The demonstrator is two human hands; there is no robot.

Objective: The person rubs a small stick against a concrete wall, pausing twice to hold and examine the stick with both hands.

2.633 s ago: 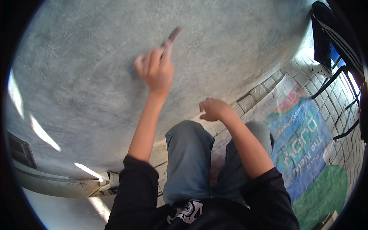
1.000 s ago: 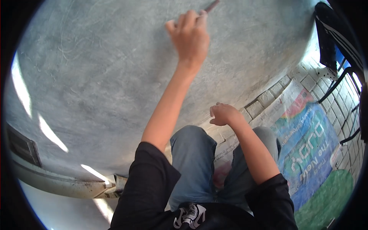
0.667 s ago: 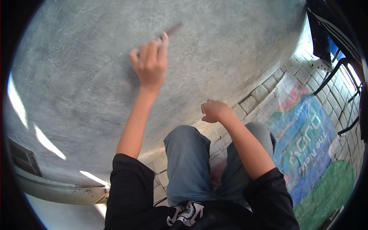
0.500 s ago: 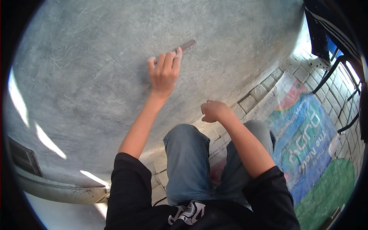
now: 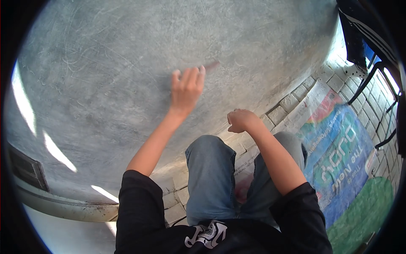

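My left hand [image 5: 186, 89] is up at the grey plastered wall [image 5: 127, 51], its fingers curled round a narrow reddish-brown strip [image 5: 212, 66]. The strip's far end sticks out past my fingers to the upper right, flat along the wall and blurred by motion. Faint scratches and swirls mark the grey surface around it. Lower down, my right hand [image 5: 242, 120] is closed in a loose fist above my right knee, clear of the strip, with nothing showing from its fingers.
A printed plastic banner [image 5: 334, 148] covers the pale brick paving [image 5: 289, 103] to the right. At the upper right are a black chair frame [image 5: 364, 88] and dark striped clothing [image 5: 368, 27]. A curved pale edge [image 5: 80, 210] runs along the lower left, near a dark-framed recess [image 5: 27, 169].
My left hand has come down and slightly right along the wall with the strip. My right hand has shifted slightly right, as the whole view has moved a little.
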